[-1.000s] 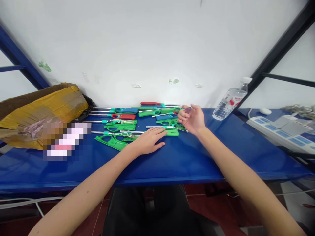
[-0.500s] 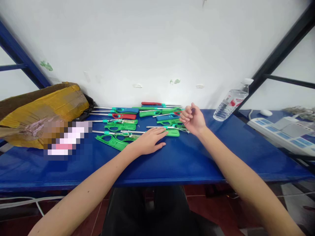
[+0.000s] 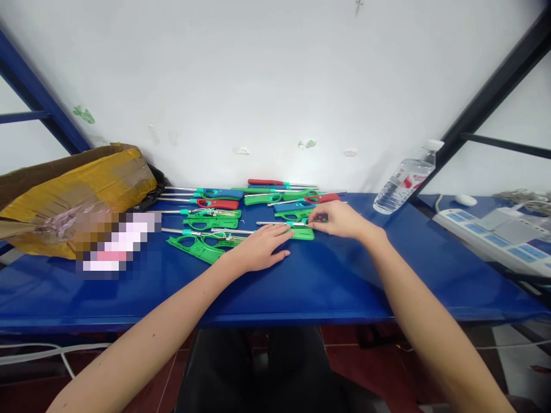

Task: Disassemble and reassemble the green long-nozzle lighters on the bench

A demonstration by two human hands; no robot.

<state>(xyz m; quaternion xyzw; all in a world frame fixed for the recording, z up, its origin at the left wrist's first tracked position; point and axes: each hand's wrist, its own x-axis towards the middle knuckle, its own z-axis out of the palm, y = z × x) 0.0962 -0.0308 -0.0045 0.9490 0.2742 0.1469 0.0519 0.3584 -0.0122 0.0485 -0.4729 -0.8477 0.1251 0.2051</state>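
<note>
Wall (image 3: 215, 86): white, with scuffed patches; no change. Desk (image 3: 310, 287): blue, layout essentially the same as half a second ago.

Box (image 3: 86, 186): taped yellow-brown, at the left end of the desk; unmoved. A pixelated patch hides whatever lies before it.

Power strip (image 3: 495, 238): white, at the far right; same place. Bottle (image 3: 404, 180): clear, with red-and-white label, near the wall on the right; also unchanged.

Left hand (image 3: 267, 246): palm down, fingers extended and loosely laid, fingertips at the green lighter (image 3: 303, 234); position as in both earlier frames. Right hand (image 3: 338, 219): this is the main difference. Earlier it is raised, palm turned up, fingers curled at a small dark item; now it is turned over and lowered, thumb and fingertips drawn together at the right part of the green lighter. Whether they grip anything cannot be told. The two hands are near each other but apart.

Green lighter: opened, lying on the desk between both hands, metal tube pointing left. Behind the right hand, the red lighter (image 3: 323, 198) shows more fully than before. Remaining lighters (image 3: 224, 194), blue, red and green, lie in rows behind and left of the left hand, apparently undisturbed.
</note>
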